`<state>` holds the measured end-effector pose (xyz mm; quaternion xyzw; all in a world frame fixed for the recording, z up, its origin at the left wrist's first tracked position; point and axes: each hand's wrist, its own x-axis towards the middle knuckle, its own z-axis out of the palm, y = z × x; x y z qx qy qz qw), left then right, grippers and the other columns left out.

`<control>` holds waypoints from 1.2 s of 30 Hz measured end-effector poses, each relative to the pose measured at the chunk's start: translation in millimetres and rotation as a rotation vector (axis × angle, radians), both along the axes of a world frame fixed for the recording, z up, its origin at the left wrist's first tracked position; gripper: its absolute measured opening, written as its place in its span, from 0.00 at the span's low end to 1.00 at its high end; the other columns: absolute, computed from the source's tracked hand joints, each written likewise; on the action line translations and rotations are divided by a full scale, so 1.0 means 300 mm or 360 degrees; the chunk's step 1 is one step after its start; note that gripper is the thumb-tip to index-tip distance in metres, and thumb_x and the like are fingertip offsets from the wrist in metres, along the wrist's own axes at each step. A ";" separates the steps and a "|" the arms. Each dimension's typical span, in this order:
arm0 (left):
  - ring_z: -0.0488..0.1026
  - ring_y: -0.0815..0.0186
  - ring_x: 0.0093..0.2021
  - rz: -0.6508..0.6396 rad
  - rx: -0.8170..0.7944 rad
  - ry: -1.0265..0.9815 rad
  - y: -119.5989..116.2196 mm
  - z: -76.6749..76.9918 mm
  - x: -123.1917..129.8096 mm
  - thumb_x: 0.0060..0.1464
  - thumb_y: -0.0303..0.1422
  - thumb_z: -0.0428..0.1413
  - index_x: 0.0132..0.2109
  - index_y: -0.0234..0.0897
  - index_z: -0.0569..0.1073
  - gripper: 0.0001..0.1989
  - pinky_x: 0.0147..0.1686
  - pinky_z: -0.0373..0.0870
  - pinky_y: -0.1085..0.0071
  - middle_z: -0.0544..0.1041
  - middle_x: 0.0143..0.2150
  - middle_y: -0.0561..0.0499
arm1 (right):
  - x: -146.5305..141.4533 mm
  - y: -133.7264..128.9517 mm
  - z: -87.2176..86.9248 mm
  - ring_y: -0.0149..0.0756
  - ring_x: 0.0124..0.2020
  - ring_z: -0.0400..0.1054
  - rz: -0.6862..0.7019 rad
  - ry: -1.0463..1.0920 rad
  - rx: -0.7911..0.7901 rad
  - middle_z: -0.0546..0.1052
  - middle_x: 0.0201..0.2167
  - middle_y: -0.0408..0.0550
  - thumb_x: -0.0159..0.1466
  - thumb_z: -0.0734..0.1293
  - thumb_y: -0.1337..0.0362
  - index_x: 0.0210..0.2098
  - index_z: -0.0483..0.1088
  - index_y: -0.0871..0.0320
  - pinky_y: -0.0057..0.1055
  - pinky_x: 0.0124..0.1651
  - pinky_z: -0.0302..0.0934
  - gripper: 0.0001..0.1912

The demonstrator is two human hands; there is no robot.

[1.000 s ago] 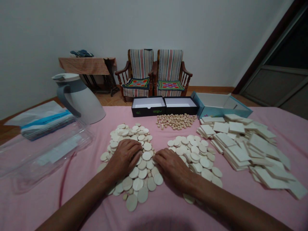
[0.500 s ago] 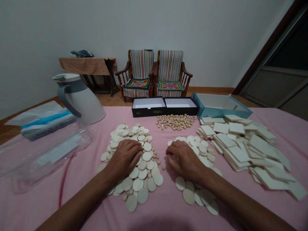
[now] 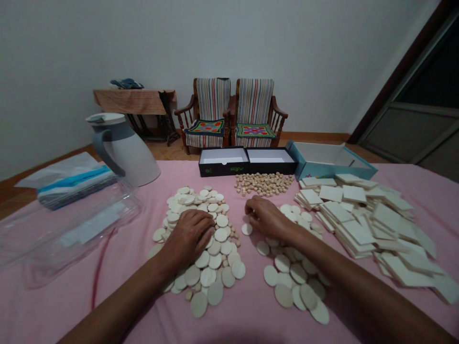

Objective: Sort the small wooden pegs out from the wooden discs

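Observation:
My left hand (image 3: 190,234) rests palm down on a spread pile of pale round wooden discs (image 3: 198,303), fingers lying over them with the thumb slightly apart. Small wooden cubes (image 3: 234,235) are mixed in along this pile's right side. My right hand (image 3: 265,217) is raised at the far edge of a second group of discs (image 3: 283,295), its fingers pinched together; whatever they hold is hidden. One loose disc (image 3: 246,229) lies just left of that hand. Beyond it sits a heap of small wooden pieces (image 3: 264,183).
Square wooden tiles (image 3: 355,234) are heaped on the right. Behind are a black two-part box (image 3: 224,169) and a blue box (image 3: 333,169). At left stand a white-grey jug (image 3: 134,162), a tissue pack (image 3: 77,186) and clear plastic packaging (image 3: 86,234). A pink cloth (image 3: 136,306) covers the table.
My right hand has moved forward and up from the table toward the heap of small pieces. A small cube beside it is gone from the cloth. My left hand has barely moved.

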<state>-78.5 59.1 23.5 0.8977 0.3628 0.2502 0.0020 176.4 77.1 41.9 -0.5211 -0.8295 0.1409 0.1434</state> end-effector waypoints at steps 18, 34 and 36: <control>0.71 0.59 0.46 -0.0002 -0.0009 -0.0023 -0.001 -0.004 -0.001 0.62 0.29 0.50 0.44 0.36 0.74 0.08 0.49 0.64 0.57 0.77 0.44 0.46 | -0.108 -0.111 -0.038 0.33 0.32 0.62 0.0187 -0.0137 -0.0123 0.72 0.35 0.49 0.61 0.58 0.74 0.37 0.67 0.59 0.29 0.31 0.47 0.09; 0.70 0.59 0.46 0.0017 -0.0003 -0.0004 0.002 -0.006 -0.005 0.61 0.29 0.51 0.44 0.36 0.74 0.08 0.49 0.64 0.56 0.77 0.44 0.46 | -0.087 -0.116 -0.018 0.33 0.33 0.64 0.0371 -0.0180 -0.0064 0.72 0.36 0.49 0.64 0.60 0.72 0.38 0.67 0.59 0.29 0.33 0.48 0.06; 0.71 0.59 0.46 0.0012 0.0000 -0.0006 0.003 -0.007 -0.004 0.61 0.29 0.51 0.44 0.36 0.74 0.08 0.49 0.64 0.57 0.77 0.44 0.46 | -0.061 -0.076 0.001 0.33 0.32 0.64 0.0241 -0.0184 -0.0110 0.73 0.35 0.49 0.63 0.60 0.72 0.37 0.67 0.59 0.29 0.31 0.47 0.06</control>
